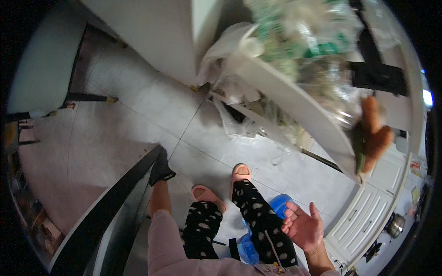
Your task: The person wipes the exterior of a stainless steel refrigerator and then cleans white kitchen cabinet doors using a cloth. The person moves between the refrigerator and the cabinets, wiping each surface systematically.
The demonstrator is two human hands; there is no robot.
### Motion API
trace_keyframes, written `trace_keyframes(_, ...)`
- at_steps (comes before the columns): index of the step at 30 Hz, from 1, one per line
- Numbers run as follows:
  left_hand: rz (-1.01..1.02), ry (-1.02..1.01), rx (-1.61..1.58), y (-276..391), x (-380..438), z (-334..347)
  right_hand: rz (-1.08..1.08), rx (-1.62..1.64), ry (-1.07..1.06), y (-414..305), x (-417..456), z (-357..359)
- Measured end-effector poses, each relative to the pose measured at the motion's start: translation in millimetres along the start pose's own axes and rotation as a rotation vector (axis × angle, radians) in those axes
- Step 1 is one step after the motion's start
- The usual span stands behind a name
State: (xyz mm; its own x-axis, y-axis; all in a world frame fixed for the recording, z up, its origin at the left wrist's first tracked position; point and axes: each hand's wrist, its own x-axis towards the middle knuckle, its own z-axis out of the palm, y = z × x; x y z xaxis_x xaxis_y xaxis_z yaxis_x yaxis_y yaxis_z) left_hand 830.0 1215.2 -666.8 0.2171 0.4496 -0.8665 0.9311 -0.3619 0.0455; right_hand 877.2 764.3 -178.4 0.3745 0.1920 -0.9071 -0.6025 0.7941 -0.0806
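Observation:
My left forearm (161,200) reaches to the upper corner of a black-edged panel (103,208). A dark cloth covering (161,169), perhaps a glove or sock, hides my left hand there, so its fingers cannot be seen. Palm up, my right hand (305,226) is held out empty beside my right leg, fingers apart. Below and partly behind it, a blue plastic bottle or jug (281,204) shows on the floor. Pink slippers (209,196) are on my feet, on grey tiles (145,120).
Ahead on the right, a white shelf (293,93) carries blurred plastic bags (310,34) and carrots (373,134). More bagged items (241,127) lie beneath it. White cabinets (362,210) line the right side, with a metal pot (395,224) above. A chair (45,65) stands left.

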Motion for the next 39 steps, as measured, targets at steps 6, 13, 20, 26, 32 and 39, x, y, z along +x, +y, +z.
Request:
trace_keyframes(6,-0.101,-0.088,-0.052,-81,-103,-16,0.033,0.065,-0.148,-24,-44,-1)
trace_keyframes(13,-0.185,-0.064,-0.202,-89,-239,-124,0.039,0.167,-0.384,-50,-116,37)
trace_keyframes(20,-0.007,-0.174,-0.461,33,-301,-137,-0.094,0.251,-0.564,-47,-185,40)
trace_keyframes(26,0.429,-0.825,-0.672,219,-507,-42,-0.187,0.341,-0.441,-28,-226,3)
trace_keyframes(32,0.814,-1.085,-0.274,289,-725,39,-0.721,0.039,-0.032,-35,-257,-36)
trace_keyframes(39,1.682,-0.763,0.088,286,-839,184,-1.173,-0.080,0.369,-107,-264,-113)
